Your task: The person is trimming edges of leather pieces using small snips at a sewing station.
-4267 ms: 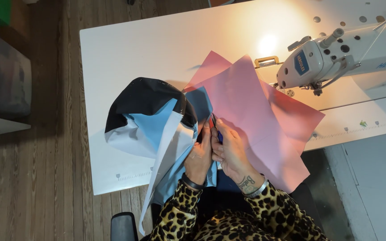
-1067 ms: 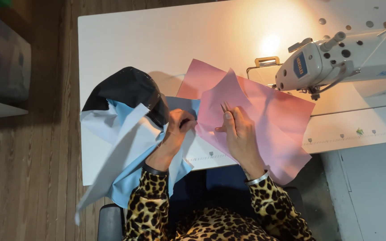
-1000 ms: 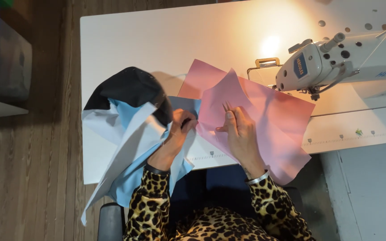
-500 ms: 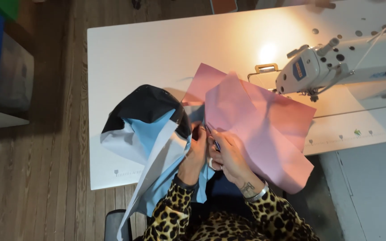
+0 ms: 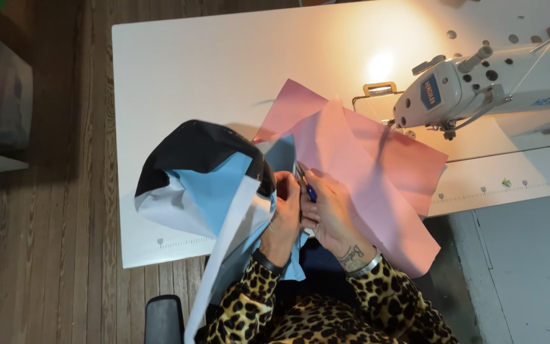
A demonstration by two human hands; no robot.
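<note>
Here the left hand (image 5: 286, 210) pinches the blue-and-black fabric (image 5: 214, 185) steady while the right hand (image 5: 329, 213) grips small snips (image 5: 305, 185), fingers clenched, beside pink fabric (image 5: 377, 172) on the table (image 5: 224, 64)

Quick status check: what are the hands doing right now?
Left hand gripping blue fabric. Right hand holding small snips. Pink fabric alongside.

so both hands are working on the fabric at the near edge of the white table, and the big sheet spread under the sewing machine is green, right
Not quite: the big sheet is pink, not green, as the head view shows. The rest holds: the left hand and right hand meet on the blue, black and white fabric at the near edge of the white table, and the sheet reaches under the sewing machine.
</note>
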